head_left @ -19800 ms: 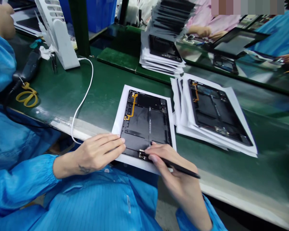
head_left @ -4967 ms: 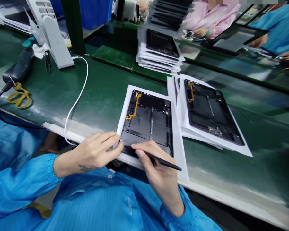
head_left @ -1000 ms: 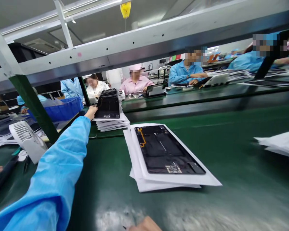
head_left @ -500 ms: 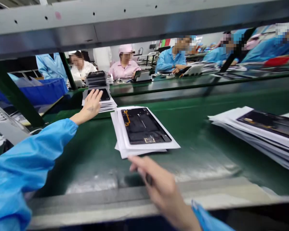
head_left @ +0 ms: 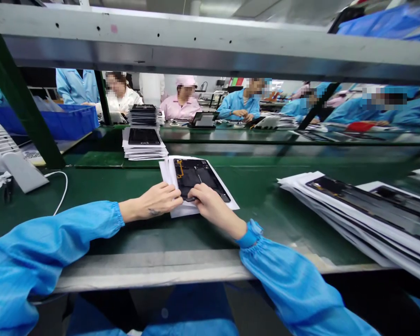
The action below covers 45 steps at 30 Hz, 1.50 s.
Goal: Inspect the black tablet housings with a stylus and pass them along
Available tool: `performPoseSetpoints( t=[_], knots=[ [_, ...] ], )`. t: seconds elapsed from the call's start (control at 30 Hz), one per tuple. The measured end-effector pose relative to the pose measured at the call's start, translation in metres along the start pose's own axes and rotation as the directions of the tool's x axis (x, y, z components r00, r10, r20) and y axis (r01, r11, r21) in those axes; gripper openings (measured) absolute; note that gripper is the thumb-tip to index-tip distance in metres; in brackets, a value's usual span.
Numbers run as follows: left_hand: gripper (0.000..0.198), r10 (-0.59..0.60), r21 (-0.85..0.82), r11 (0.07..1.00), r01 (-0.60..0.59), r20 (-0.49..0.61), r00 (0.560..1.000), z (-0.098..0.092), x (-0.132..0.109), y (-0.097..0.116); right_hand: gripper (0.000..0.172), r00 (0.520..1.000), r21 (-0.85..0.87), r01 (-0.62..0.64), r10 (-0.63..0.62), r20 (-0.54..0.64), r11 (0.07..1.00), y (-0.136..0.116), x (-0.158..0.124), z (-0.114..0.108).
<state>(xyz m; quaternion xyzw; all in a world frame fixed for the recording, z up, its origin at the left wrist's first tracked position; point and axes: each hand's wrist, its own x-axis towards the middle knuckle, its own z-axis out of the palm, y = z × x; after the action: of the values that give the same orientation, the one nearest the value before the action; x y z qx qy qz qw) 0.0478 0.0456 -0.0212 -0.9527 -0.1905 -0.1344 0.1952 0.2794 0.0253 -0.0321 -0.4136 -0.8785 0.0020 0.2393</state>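
Observation:
A black tablet back housing (head_left: pixel 196 179) with a yellow flex cable (head_left: pixel 178 169) lies on white paper sheets (head_left: pixel 165 171) on the green bench. My left hand (head_left: pixel 159 198) rests with its fingers on the paper and the housing's lower left corner. My right hand (head_left: pixel 210 204) lies over the housing's lower edge, fingertips on the black surface, and hides that corner. No stylus shows in my right hand, though its fingers could hide one.
A stack of tablets on paper (head_left: pixel 364 210) lies at the right, and another (head_left: pixel 143 144) stands beyond the near one. A white fan (head_left: pixel 10 158) and white cable (head_left: pixel 61 191) are at the left. Beyond a grey steel beam (head_left: pixel 196 42), co-workers sit at a further bench.
My left arm has come back from the far stack to the near tablet. My right hand has moved up onto the housing. The view has swung lower, showing the bench's front edge.

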Motion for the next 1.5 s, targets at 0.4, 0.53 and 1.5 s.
performPoseSetpoints(
  t=[0.4,0.53,1.5],
  knots=[
    [0.046,-0.535,-0.575,0.628,0.525,0.171,0.827,-0.008,0.022,-0.03,0.02,0.963,0.16,0.047,-0.002,-0.27,0.986,0.003,-0.002,-0.01],
    [0.061,-0.545,-0.754,0.316,0.576,0.352,0.761,0.002,0.052,-0.033,0.018,0.941,0.186,0.077,-0.01,-0.339,0.98,-0.001,-0.002,-0.006],
    [0.035,-0.757,-0.162,0.6,0.783,0.199,0.622,-0.082,-0.161,0.072,0.026,0.974,0.48,0.2,-0.119,-0.193,0.855,-0.166,-0.067,0.032]
  ],
)
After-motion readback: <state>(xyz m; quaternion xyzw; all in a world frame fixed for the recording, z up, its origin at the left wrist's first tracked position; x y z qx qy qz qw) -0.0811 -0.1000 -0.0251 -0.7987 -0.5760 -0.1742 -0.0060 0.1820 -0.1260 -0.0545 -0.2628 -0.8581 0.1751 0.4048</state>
